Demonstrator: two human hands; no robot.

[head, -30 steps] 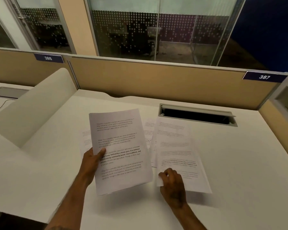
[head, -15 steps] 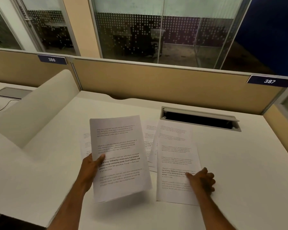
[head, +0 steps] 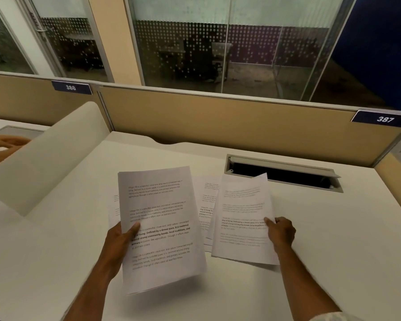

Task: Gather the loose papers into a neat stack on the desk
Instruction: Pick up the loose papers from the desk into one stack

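My left hand (head: 122, 242) grips a thin stack of printed sheets (head: 160, 225) by its left edge and holds it tilted above the white desk (head: 333, 239). My right hand (head: 281, 232) pinches the right edge of another printed sheet (head: 242, 218), lifting that side off the desk. More loose printed papers (head: 206, 205) lie flat between and under the two, and one sheet's edge (head: 115, 209) shows behind the held stack.
An open cable tray slot (head: 283, 174) is set into the desk just behind the right sheet. A curved white divider (head: 44, 158) stands at the left, a beige partition (head: 218, 126) at the back. Another person's hand (head: 2, 144) shows at far left.
My right hand slid from the near edge of the right sheet to its right edge and pinched it, raising that side. The left hand still holds its stack.
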